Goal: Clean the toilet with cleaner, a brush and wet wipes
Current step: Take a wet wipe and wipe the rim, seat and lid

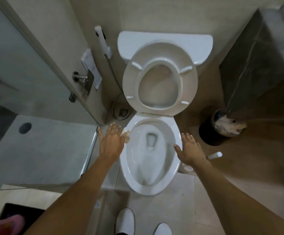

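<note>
Glass shower partition (27,68), standing along the left of the room, with a metal door handle (82,80) showing at its edge. Handheld bidet sprayer (102,39), hanging on the wall left of the cistern (165,39). Floor drain (123,112), sitting beside the toilet base. Left hand (110,143), hovering at the left rim of the bowl, fingers spread straight; a crumpled wet wipe (126,134) is lying on that rim just beside the fingers, and whether they are touching it cannot be told. Toilet (175,133), seat (160,78) standing raised. Right hand (191,150), reaching over the right rim, fingers splayed and holding nothing. White brush handle (215,155), lying near the right side of the bowl. Waste bin (222,128), standing at the right.
</note>
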Available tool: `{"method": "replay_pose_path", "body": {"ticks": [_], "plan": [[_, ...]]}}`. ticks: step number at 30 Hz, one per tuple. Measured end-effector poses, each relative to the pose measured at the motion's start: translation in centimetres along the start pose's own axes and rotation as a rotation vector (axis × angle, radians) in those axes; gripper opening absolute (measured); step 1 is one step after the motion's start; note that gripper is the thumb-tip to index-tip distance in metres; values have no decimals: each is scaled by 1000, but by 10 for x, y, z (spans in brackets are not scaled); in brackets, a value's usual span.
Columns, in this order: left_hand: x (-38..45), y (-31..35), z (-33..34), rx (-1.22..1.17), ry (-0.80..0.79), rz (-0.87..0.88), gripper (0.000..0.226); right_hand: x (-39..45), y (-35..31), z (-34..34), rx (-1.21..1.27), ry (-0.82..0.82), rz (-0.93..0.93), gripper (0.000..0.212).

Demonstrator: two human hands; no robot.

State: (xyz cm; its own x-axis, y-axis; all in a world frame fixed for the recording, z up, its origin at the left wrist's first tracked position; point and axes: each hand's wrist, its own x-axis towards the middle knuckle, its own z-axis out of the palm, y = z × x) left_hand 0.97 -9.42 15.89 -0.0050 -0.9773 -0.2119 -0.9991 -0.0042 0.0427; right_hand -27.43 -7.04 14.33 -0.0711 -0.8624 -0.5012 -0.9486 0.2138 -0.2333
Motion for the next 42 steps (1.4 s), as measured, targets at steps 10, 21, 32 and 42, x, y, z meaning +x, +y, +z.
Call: {"method": "replay_pose_path", "body": {"ticks": [10,21,32,42], "plan": [[34,15,-117,-6,130,1,44,2,-16,-122,-12,177,-61,68],[143,3,-212,-123,296,112,40,61,-61,-217,-20,322,-84,68],[268,36,-250,-104,282,231,40,146,-115,-268,-37,348,-93,63],[295,73,-208,-110,193,373,38,175,-116,-251,51,288,-95,59]]}}
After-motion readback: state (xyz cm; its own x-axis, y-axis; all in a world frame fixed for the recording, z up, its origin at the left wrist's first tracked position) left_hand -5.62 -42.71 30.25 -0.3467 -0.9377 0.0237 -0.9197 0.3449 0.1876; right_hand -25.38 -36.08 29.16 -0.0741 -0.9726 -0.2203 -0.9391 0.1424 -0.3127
